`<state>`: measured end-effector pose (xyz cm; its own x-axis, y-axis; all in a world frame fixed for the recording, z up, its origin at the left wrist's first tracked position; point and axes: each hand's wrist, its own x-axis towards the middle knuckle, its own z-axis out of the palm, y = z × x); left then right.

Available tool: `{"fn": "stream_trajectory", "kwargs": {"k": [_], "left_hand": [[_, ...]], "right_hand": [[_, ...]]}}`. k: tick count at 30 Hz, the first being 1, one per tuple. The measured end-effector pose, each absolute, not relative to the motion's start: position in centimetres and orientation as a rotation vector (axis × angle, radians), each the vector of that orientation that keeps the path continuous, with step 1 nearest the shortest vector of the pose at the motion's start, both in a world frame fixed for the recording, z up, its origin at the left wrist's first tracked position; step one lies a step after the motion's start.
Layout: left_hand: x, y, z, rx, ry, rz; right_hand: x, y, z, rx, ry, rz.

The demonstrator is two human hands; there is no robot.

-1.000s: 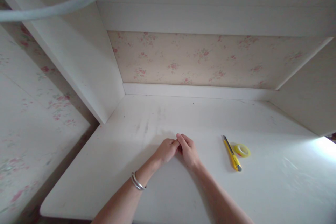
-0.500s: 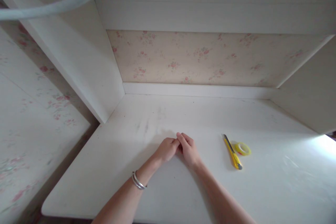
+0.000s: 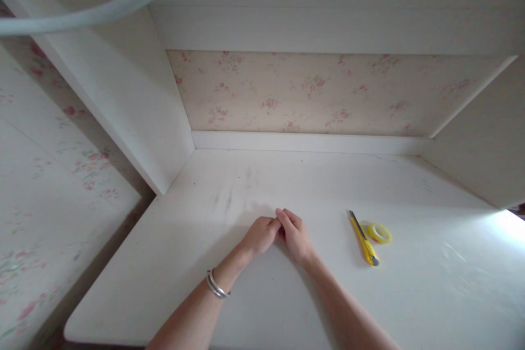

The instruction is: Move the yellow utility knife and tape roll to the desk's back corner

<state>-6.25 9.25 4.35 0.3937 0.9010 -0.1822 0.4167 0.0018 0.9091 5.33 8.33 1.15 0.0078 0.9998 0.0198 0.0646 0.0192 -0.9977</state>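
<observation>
My left hand and my right hand are clasped together over the middle of the white desk. The fingers of both are curled in and closed, with the right thumb lying across the left one. No object shows between them, though the undersides of the fingers are hidden. Silver bangles circle my left wrist. To the right of my hands, apart from them, lies a yellow utility knife with its dark blade end pointing away from me. Touching or very close to it is a roll of yellow tape, lying flat.
A white side panel rises at the left, and another panel at the right. Floral wallpaper covers the back, below a white overhead shelf. A pale curved tube crosses the upper left.
The view has shifted very slightly. My hands, the knife and the tape stay as they were.
</observation>
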Motion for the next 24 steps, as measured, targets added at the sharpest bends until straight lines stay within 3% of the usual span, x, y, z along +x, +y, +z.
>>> {"fn": "stream_trajectory", "kwargs": {"k": [24], "left_hand": [[-6.33,9.38,4.04,1.601,1.176,0.612]], "right_hand": [[5.1,8.34,1.24,-1.329,-1.283,1.074]]}}
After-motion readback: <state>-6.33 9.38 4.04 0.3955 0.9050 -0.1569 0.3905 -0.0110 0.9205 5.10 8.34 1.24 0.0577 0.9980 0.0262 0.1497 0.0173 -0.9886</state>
